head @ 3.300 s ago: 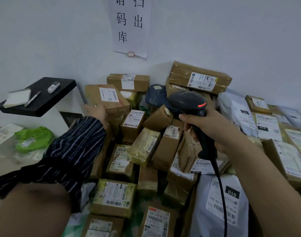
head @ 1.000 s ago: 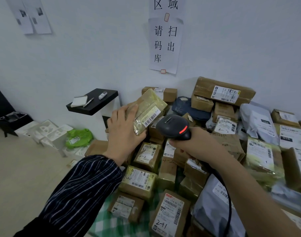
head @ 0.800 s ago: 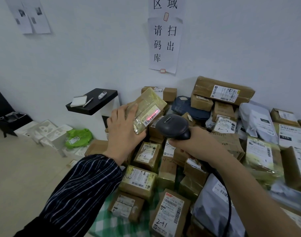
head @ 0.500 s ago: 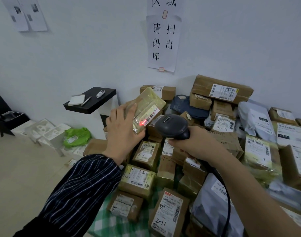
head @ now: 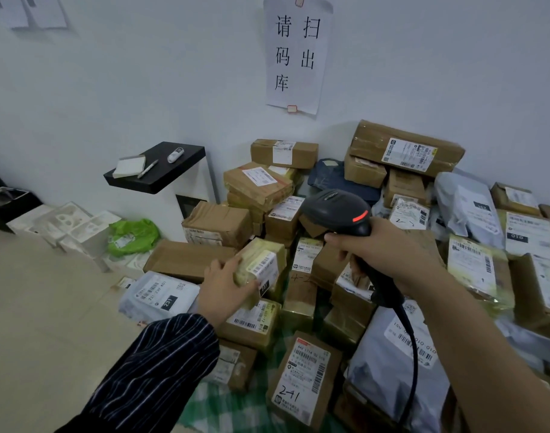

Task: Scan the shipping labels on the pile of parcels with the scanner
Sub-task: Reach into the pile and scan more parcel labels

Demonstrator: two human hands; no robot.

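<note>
My left hand (head: pixel 225 287) grips a yellowish parcel (head: pixel 261 267) low on the pile of parcels (head: pixel 405 145); my right hand (head: pixel 389 254) holds the black scanner (head: pixel 336 210) above and right of it, its red light on.

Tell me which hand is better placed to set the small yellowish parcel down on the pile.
Left, probably. The left hand grips the yellowish parcel low over the pile. The right hand is wrapped round the scanner handle, so it is not free.
</note>
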